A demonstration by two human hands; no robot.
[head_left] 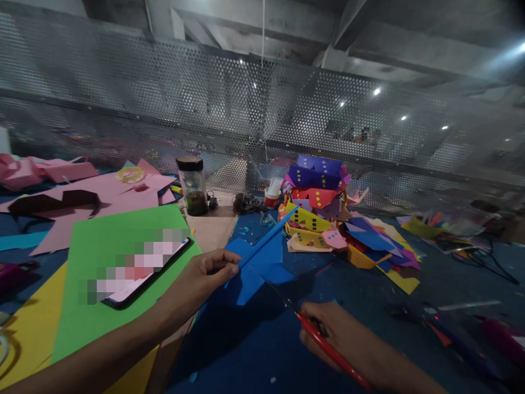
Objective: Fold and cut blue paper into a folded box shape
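Note:
Pinched between the thumb and fingers of my left hand is a piece of blue paper. A narrow folded strip of it slants up to the right, and pointed flaps spread below. My right hand grips a pair of red-handled scissors. The dark blades reach up and left to the edge of the lower flap; I cannot tell whether they touch the paper. A phone with a blurred screen lies on a green sheet to the left of my left hand.
Behind stand a lidded jar, a paper cup and a pile of colourful paper shapes. Paper scraps lie right of it. A glue gun rests at right. Pink paper covers the far left. A perforated metal screen closes the back.

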